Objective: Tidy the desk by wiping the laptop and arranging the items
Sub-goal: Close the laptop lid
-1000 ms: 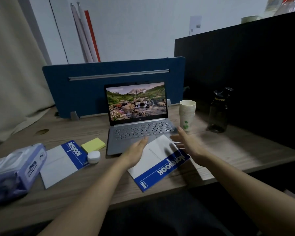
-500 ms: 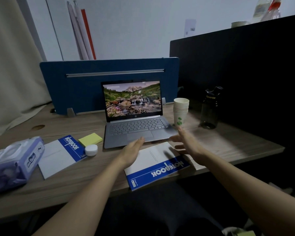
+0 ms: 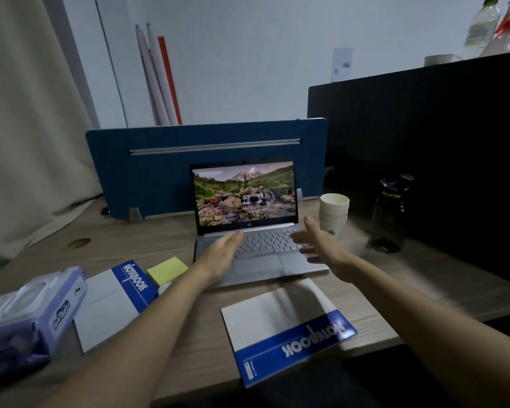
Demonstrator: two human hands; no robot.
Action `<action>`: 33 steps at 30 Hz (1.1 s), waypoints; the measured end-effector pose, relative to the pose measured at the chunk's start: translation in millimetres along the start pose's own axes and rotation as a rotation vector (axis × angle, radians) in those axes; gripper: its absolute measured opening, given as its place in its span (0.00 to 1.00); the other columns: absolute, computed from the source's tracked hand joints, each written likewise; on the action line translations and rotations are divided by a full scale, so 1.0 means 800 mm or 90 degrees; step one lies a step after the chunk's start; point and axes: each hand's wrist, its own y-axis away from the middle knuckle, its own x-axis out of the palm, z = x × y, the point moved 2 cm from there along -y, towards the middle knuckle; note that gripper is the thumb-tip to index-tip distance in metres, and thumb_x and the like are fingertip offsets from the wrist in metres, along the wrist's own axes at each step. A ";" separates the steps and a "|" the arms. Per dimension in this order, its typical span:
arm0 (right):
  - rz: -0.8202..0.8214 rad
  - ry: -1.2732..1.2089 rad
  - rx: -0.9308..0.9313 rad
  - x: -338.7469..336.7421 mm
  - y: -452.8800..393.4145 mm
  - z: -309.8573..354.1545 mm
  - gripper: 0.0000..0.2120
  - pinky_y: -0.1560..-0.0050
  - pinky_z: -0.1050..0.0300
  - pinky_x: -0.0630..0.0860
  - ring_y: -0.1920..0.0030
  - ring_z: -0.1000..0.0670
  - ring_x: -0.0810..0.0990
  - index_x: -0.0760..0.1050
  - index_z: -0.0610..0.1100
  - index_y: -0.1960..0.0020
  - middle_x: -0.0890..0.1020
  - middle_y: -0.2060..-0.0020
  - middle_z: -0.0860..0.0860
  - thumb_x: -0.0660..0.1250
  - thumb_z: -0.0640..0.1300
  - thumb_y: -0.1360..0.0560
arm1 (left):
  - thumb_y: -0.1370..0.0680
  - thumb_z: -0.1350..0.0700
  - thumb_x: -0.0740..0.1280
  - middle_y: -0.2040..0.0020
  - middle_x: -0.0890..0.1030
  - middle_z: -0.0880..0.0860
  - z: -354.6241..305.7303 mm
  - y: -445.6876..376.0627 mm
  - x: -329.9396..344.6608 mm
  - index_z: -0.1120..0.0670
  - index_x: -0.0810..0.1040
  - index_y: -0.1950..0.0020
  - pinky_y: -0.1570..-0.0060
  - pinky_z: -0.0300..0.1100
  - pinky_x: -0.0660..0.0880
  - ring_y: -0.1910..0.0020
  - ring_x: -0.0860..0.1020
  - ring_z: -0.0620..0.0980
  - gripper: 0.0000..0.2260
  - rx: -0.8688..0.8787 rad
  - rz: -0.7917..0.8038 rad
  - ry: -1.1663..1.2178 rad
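Cups [image 3: 334, 214] stacked beside laptop [image 3: 256, 240]; bottle [image 3: 390, 214] upright.

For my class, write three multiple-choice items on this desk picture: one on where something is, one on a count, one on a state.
1. Where does the cup stack stand?
A. right of the laptop
B. on the wipes pack
C. on a notebook

2. How many notebooks lie on the desk?
A. one
B. two
C. four

3. How is the laptop?
A. shut
B. open, screen dark
C. open, screen lit

Answers
1. A: the stack stands between laptop and dark bottle.
2. B: left notebook and near notebook.
3. C: a landscape picture shows on the screen.
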 end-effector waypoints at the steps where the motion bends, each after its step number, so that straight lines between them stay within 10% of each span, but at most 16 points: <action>1: 0.000 -0.001 -0.007 0.000 -0.009 0.008 0.42 0.39 0.48 0.71 0.39 0.45 0.75 0.74 0.47 0.32 0.75 0.32 0.46 0.45 0.75 0.29 | 0.40 0.18 0.55 0.26 0.70 0.50 -0.003 -0.010 -0.008 0.52 0.66 0.24 0.25 0.50 0.58 0.28 0.66 0.47 0.54 -0.002 -0.006 -0.007; 15: -0.007 0.046 -0.114 -0.013 -0.150 0.094 0.35 0.50 0.58 0.72 0.44 0.52 0.77 0.72 0.41 0.31 0.77 0.35 0.45 0.44 0.66 0.20 | 0.28 0.26 0.50 0.27 0.69 0.48 -0.048 -0.147 -0.099 0.48 0.65 0.24 0.30 0.46 0.61 0.28 0.66 0.49 0.39 0.065 -0.040 -0.125; 20: -0.034 0.127 -0.167 -0.026 -0.218 0.126 0.32 0.40 0.53 0.72 0.36 0.49 0.75 0.71 0.43 0.29 0.76 0.33 0.46 0.49 0.64 0.19 | 0.22 0.32 0.52 0.26 0.68 0.47 -0.061 -0.214 -0.128 0.47 0.64 0.24 0.37 0.38 0.59 0.29 0.66 0.46 0.30 0.094 -0.060 -0.185; 33: -0.182 0.693 -0.305 -0.020 -0.337 0.135 0.28 0.28 0.43 0.59 0.31 0.40 0.67 0.62 0.54 0.24 0.70 0.30 0.46 0.59 0.62 0.22 | 0.23 0.33 0.55 0.28 0.70 0.51 -0.057 -0.315 -0.144 0.45 0.63 0.25 0.33 0.53 0.63 0.31 0.68 0.55 0.29 0.146 -0.116 -0.646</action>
